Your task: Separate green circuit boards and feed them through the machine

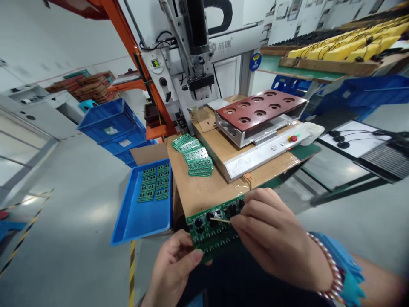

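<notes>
A gray factory floor [79,238] spread beneath a white gantry machine [238,42] with a black vertical head, which stood over a wood-topped workbench [182,187]. Rows of yellow blocks [338,47] with black cords filled a table at the upper right, and blue plastic crates [108,123] were stacked at the left. A shallow blue tray [137,226] beside the workbench held populated green circuit boards [148,185]. A dark red fixture plate [266,103] with round cutouts sat below and to the right of the machine's head, behind a control bar with a red button [293,138]. Green panels [194,155] lay fanned on the wood.

In the foreground, the left hand [175,268] was clamped on the near left corner of a circuit board [211,232] held up at the workbench's front edge. The right hand [275,234], a beaded bracelet [329,264] at its wrist, had its fingertips together on a thin stick [220,220], the tip at one of the board's round black components [210,216].
</notes>
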Demonstrator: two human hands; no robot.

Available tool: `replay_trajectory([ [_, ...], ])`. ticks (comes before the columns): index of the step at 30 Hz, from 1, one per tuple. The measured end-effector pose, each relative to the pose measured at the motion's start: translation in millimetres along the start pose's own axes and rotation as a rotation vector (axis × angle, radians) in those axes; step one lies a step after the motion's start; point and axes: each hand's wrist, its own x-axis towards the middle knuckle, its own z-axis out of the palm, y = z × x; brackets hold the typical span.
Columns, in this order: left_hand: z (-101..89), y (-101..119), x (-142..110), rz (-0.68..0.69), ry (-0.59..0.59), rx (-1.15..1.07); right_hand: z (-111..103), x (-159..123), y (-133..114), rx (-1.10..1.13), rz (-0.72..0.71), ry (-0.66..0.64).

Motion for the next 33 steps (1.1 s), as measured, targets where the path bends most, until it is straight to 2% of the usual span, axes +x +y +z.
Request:
replay_trajectory([
  [8,2.8,1.1,-1.8,0.013,0.024,-0.017,-2.4,-1.4,1.1,-0.014,0.000,-0.049],
  [19,0.5,0.5,-2.1,0.024,-0.008,0.036,-4.2,-1.4,3.5,-0.017,-0.002,0.020],
  [28,5.1,1.8,-4.5,0.011,0.046,0.022,-3.8,2.1,3.9,-0.014,-0.007,0.001],
  [33,1.9,-0.7,-2.5,0.027,0.009,-0.002,-3.0,-0.9,4.8,-0.017,0.005,-0.005],
])
